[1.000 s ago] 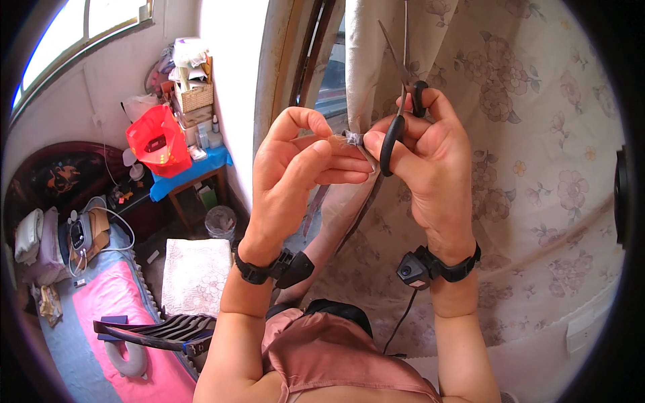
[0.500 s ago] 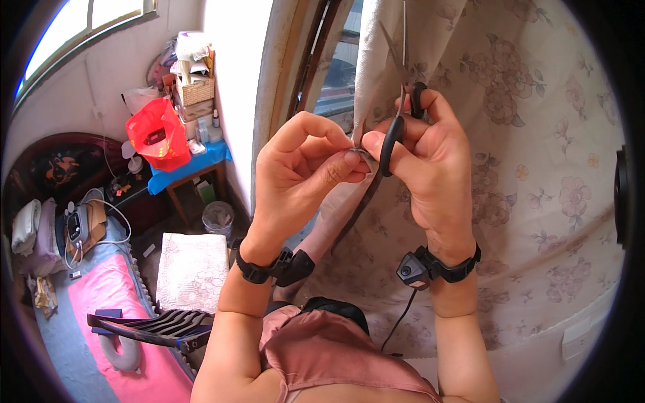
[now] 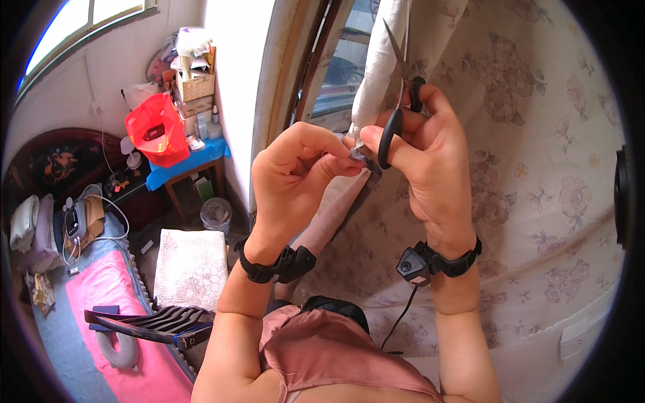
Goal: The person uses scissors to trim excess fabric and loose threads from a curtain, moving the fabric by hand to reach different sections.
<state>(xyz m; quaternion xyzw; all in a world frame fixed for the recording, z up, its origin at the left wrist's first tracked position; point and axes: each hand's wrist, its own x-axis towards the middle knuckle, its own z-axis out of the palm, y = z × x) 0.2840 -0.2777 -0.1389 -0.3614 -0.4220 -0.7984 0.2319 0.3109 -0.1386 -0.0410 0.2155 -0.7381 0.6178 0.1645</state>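
In front of me, at the edge of a pale flowered curtain (image 3: 504, 168), my two hands are close together. The thumb and forefinger of my left hand (image 3: 289, 181) pinch a dark grey fabric strip (image 3: 366, 160) that hangs down beside the curtain. My right hand (image 3: 437, 154) has black-handled scissors (image 3: 391, 138) looped on its fingers, blades pointing up and away from the strip. Its thumb and index finger also meet the curtain edge by the strip. Exactly what those fingertips grip is partly hidden.
A wooden window frame (image 3: 306, 67) stands just left of the curtain. Lower left are a bed with a pink sheet (image 3: 107, 289), a dark slatted chair back (image 3: 151, 326) and a cushion (image 3: 191, 269). Behind them, a red bag (image 3: 156, 127) sits on a blue-covered table (image 3: 188, 168).
The curtain edge is now gathered into a narrower fold beside the scissors. My left hand has dropped slightly, and more of the dark strip shows between the hands.
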